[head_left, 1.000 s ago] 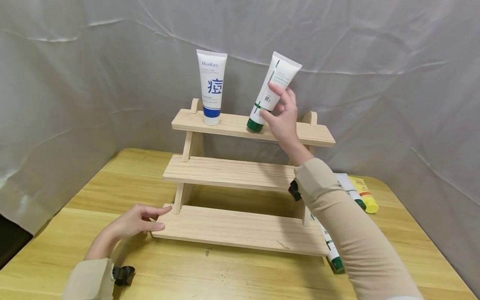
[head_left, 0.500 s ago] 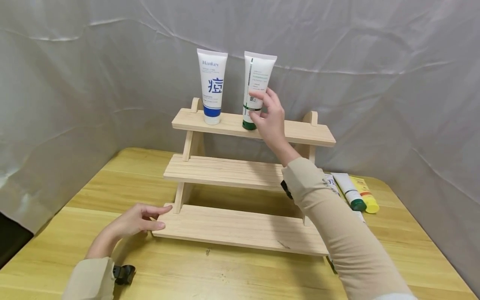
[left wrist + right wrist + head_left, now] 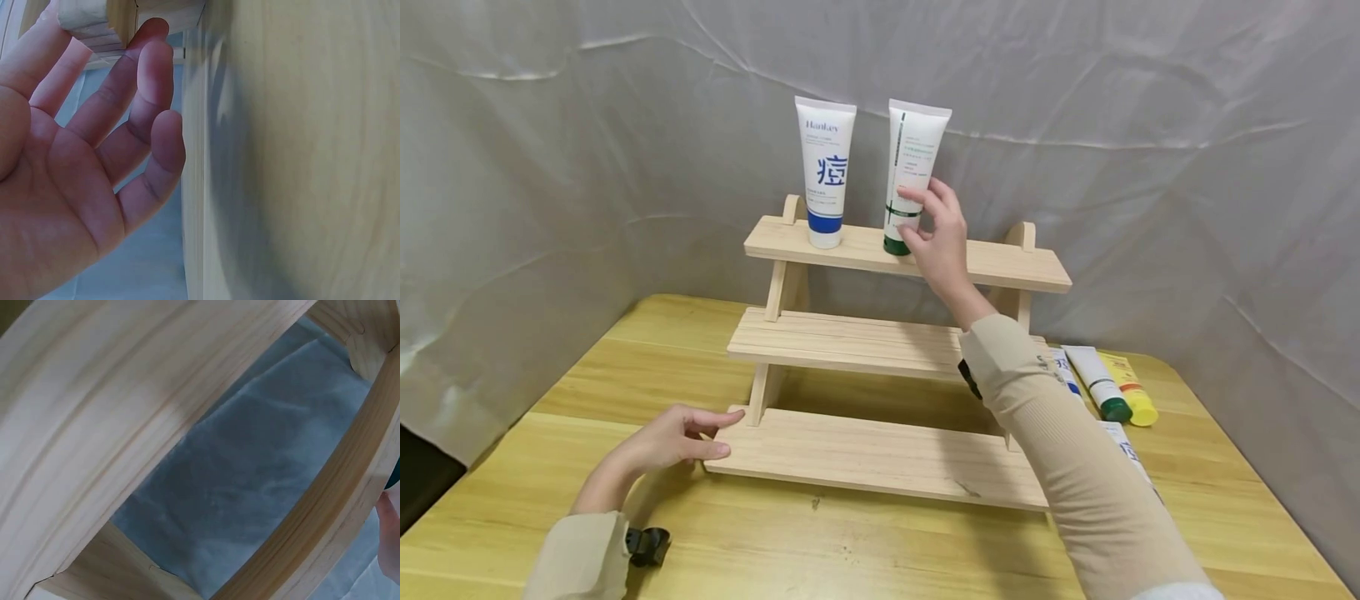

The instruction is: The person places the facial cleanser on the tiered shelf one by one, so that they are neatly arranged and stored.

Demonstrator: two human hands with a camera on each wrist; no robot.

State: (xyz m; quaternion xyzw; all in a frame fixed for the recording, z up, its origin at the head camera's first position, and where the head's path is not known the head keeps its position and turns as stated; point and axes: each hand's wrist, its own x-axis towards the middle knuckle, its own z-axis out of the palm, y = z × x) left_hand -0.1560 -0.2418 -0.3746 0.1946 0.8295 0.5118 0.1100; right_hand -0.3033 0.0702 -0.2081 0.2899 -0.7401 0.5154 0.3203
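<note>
A three-tier wooden display stand (image 3: 865,454) stands on the table. On its top shelf, a white tube with a green cap (image 3: 917,146) is upright, cap down. My right hand (image 3: 942,237) pinches its lower half between thumb and fingers. Left of it, with a gap between, stands a white tube with a blue band (image 3: 825,167). My left hand (image 3: 662,442) grips the left end of the bottom shelf; the left wrist view shows its fingers (image 3: 153,81) curled at the board's end (image 3: 94,19). Only a fingertip (image 3: 389,531) of the right hand enters the right wrist view.
Right of the stand, several tubes lie on the table (image 3: 775,550): a white one with a green cap (image 3: 1093,379), a yellow one (image 3: 1131,387) and a white one with blue print (image 3: 1129,454). My right forearm partly covers that area. A grey cloth (image 3: 1150,183) hangs behind.
The green-capped tube has gone from tilted to upright and moved left along the top shelf with my right hand. My left hand has stayed at the bottom shelf's end.
</note>
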